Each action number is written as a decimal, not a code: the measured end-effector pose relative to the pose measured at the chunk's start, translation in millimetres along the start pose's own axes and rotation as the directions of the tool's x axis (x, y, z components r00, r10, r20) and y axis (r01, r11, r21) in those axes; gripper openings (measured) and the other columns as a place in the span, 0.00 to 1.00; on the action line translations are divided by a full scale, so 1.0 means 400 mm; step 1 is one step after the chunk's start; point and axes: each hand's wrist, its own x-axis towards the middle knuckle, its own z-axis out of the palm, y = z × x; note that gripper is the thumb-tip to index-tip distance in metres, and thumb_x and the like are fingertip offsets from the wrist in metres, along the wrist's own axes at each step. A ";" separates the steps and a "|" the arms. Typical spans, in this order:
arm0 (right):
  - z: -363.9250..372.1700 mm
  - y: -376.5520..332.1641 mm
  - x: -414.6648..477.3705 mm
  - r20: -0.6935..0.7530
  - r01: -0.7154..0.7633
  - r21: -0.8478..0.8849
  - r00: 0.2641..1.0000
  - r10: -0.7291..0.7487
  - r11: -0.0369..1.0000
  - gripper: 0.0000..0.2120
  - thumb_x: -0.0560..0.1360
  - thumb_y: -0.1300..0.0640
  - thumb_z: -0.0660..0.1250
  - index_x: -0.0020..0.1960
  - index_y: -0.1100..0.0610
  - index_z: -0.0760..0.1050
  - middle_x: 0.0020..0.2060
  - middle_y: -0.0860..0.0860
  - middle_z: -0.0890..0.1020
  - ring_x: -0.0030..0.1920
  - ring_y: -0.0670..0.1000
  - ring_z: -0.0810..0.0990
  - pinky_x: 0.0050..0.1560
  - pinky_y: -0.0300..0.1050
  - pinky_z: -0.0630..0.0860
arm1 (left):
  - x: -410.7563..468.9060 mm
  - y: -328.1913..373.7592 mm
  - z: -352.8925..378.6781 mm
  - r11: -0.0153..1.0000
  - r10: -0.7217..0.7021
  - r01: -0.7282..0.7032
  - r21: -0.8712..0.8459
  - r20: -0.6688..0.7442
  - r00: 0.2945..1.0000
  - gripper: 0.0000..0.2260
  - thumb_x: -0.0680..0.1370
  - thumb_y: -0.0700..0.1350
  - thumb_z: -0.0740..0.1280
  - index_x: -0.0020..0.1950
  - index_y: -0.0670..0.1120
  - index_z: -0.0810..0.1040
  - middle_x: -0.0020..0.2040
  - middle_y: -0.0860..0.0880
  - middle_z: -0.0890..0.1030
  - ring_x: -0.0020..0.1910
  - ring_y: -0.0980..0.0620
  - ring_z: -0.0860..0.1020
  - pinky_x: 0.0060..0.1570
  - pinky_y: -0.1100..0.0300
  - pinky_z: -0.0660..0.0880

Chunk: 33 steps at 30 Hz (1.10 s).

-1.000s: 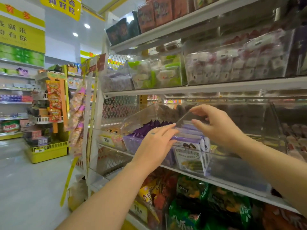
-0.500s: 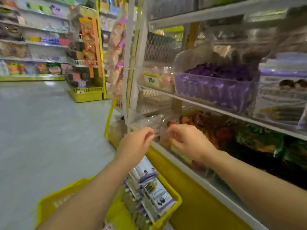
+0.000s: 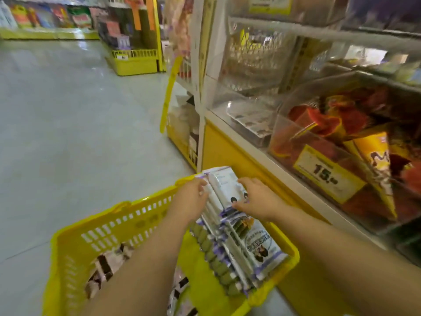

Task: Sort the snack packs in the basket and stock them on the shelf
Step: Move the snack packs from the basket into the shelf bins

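Stacked snack packs [image 3: 224, 188] between left hand [image 3: 190, 197], right hand [image 3: 257, 201]; long axes apparently forward.

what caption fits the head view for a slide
Restocking run: left hand and right hand grip a stack of white-and-purple snack packs in the yellow basket beside the shelf.
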 end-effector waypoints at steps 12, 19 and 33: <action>0.076 -0.016 0.062 -0.076 -0.116 0.145 0.989 0.128 0.983 0.43 0.66 0.38 0.70 0.75 0.50 0.55 0.65 0.55 0.71 0.64 0.58 0.70 0.61 0.53 0.72 | 0.055 0.024 0.106 0.956 -0.210 0.198 -0.218 -0.036 0.977 0.16 0.79 0.38 0.61 0.65 0.43 0.76 0.62 0.42 0.78 0.59 0.44 0.77 0.50 0.60 0.70; 0.044 -0.035 0.046 -0.131 -0.109 0.434 0.974 0.183 0.894 0.32 0.67 0.47 0.72 0.69 0.49 0.66 0.60 0.51 0.77 0.56 0.52 0.79 0.54 0.47 0.76 | 0.067 0.029 0.077 0.776 -0.287 0.281 -0.565 0.080 0.955 0.16 0.80 0.41 0.61 0.68 0.45 0.72 0.59 0.43 0.79 0.55 0.44 0.80 0.59 0.49 0.76; 0.011 -0.176 0.059 -0.014 0.076 0.799 0.994 -0.108 0.597 0.11 0.78 0.58 0.62 0.57 0.54 0.80 0.49 0.53 0.85 0.49 0.48 0.83 0.48 0.40 0.78 | 0.013 -0.043 -0.081 0.376 -0.224 0.330 -0.866 0.261 0.939 0.19 0.77 0.54 0.67 0.64 0.45 0.77 0.52 0.43 0.84 0.50 0.44 0.84 0.50 0.48 0.80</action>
